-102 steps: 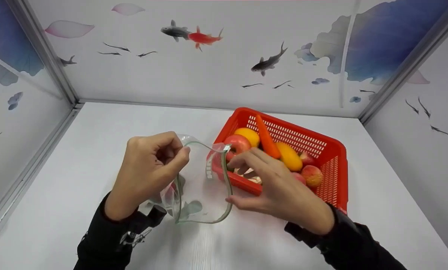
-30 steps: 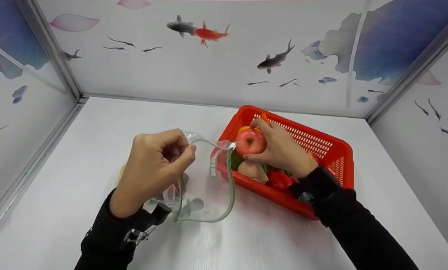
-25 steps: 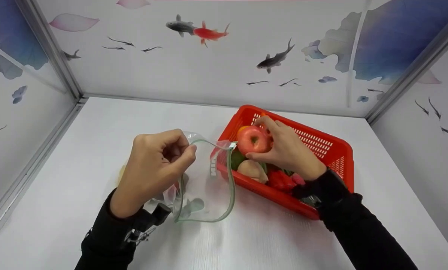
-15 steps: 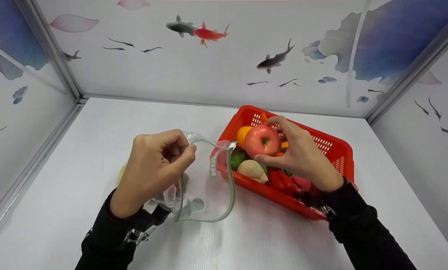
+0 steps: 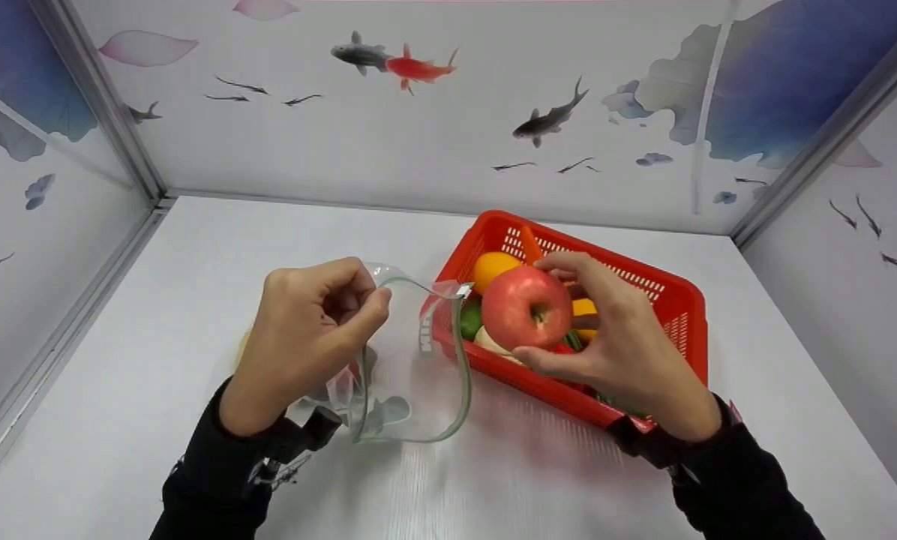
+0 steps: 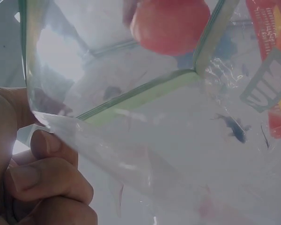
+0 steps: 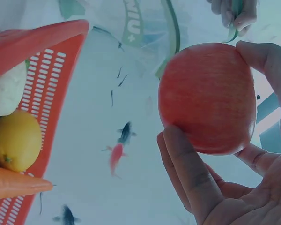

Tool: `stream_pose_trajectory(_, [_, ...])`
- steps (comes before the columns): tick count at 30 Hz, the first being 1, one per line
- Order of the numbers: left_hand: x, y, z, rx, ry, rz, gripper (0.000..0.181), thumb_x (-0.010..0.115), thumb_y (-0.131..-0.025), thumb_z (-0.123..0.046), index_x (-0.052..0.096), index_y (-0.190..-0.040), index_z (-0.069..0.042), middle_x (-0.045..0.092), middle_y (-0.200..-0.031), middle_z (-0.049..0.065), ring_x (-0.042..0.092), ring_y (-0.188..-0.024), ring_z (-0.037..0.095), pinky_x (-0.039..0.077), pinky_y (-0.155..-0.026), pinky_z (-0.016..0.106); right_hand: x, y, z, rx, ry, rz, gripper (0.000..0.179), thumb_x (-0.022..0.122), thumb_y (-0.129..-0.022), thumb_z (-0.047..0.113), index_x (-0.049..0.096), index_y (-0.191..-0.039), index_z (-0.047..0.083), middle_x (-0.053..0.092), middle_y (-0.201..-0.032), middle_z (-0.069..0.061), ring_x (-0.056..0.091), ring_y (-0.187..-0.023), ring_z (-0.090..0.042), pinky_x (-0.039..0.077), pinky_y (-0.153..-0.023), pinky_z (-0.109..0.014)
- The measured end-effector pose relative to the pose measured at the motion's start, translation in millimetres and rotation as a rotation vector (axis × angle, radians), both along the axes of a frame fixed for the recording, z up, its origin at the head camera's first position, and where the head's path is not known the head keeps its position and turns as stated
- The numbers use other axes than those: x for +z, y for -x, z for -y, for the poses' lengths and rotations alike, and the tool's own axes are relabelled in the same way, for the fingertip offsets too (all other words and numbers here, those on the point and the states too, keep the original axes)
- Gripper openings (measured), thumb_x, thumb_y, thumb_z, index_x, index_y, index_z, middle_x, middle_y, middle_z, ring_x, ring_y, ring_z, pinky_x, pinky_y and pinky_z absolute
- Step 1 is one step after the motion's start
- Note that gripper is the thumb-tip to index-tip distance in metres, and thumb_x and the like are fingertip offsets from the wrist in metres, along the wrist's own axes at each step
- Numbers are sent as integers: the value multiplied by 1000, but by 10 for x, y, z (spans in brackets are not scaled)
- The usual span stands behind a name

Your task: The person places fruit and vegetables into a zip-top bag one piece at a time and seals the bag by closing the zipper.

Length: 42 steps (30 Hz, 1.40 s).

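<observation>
My left hand [image 5: 317, 341] pinches the rim of a clear zip-top bag [image 5: 426, 390] with green edging, between thumb and bent fingers. The bag's mouth gapes wide, and darker shapes show through its lower left side. A red apple [image 5: 520, 304] sits between the thumb and fingers of my right hand [image 5: 628, 349], raised over the near left part of the basket, just right of the bag's mouth. In the left wrist view the apple [image 6: 173, 23] appears beyond the bag's edge. From the right wrist, fingers [image 7: 189, 164] support its side and the thumb presses opposite.
A red plastic basket [image 5: 692, 330] stands right of the bag, holding a yellow-orange fruit [image 5: 493, 268], a carrot [image 5: 529, 246], a green item [image 5: 470, 319] and a pale item [image 5: 490, 341]. White panels printed with fish enclose the white table [image 5: 268, 232] on its back and sides.
My right hand reached into the basket, took hold of the apple and lifted it out, moving right and then nearer. The left hand keeps its pinch on the bag, nearly still.
</observation>
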<state>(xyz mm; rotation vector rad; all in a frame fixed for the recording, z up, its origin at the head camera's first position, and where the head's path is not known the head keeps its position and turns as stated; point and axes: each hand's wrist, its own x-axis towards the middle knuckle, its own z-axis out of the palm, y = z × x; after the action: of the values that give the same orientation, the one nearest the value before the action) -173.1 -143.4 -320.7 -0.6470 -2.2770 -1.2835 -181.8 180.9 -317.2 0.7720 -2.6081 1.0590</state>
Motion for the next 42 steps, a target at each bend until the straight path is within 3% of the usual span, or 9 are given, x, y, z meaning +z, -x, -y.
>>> stream_pose_trajectory(4, [2, -4, 4, 1, 0, -3, 24, 69, -93, -6, 62, -71, -12, 46, -60, -9, 41, -55, 7, 28, -51, 17, 31, -140, 87, 61, 20, -51, 77, 97, -79, 29, 57, -144, 16, 66, -133, 3, 69, -115, -14, 66, -78, -28])
stream_pose_trajectory(9, [5, -5, 6, -5, -5, -14, 23, 69, -92, -5, 62, -71, -11, 46, -60, -9, 41, -55, 7, 30, -51, 17, 56, -273, 212, 107, -52, -157, 78, 97, -78, 35, 58, -143, 18, 66, -134, 6, 64, -121, -11, 64, -87, -30])
stream_pose_trajectory(14, [6, -10, 13, -9, -4, -19, 23, 69, -93, -5, 62, -71, -10, 47, -60, -8, 42, -55, 7, 32, -51, 18, 39, -346, 384, 206, -43, -123, 75, 95, -82, 36, 57, -145, 19, 64, -138, 5, 62, -124, -11, 65, -87, -29])
stream_pose_trajectory(19, [7, -17, 21, -18, -15, -32, 24, 69, -93, -4, 62, -71, -10, 46, -59, -8, 40, -54, 6, 31, -51, 18, -39, -342, 581, 265, -72, -111, 75, 91, -85, 41, 56, -148, 21, 64, -138, 4, 64, -122, -10, 63, -92, -27])
stream_pose_trajectory(26, [15, -23, 21, -25, -30, -71, 26, 69, -93, -3, 60, -70, -10, 46, -58, -8, 37, -53, 5, 28, -49, 17, -190, -295, 824, 284, -169, -118, 75, 87, -88, 48, 55, -149, 18, 67, -130, -1, 68, -111, -11, 62, -93, -27])
stream_pose_trajectory(35, [12, -28, 16, -40, -28, -75, 25, 68, -93, -3, 60, -70, -9, 47, -58, -8, 37, -53, 4, 28, -49, 17, -354, -231, 1088, 275, -343, 37, 77, 86, -90, 48, 49, -151, 19, 66, -131, -6, 68, -102, -15, 63, -91, -27])
stream_pose_trajectory(42, [9, -34, 2, -44, -40, -87, 26, 68, -94, -2, 60, -70, -9, 47, -59, -7, 37, -53, 4, 28, -49, 17, -476, -211, 1243, 260, -478, -26, 72, 86, -89, 48, 50, -144, 18, 67, -116, -4, 63, -87, -13, 61, -80, -23])
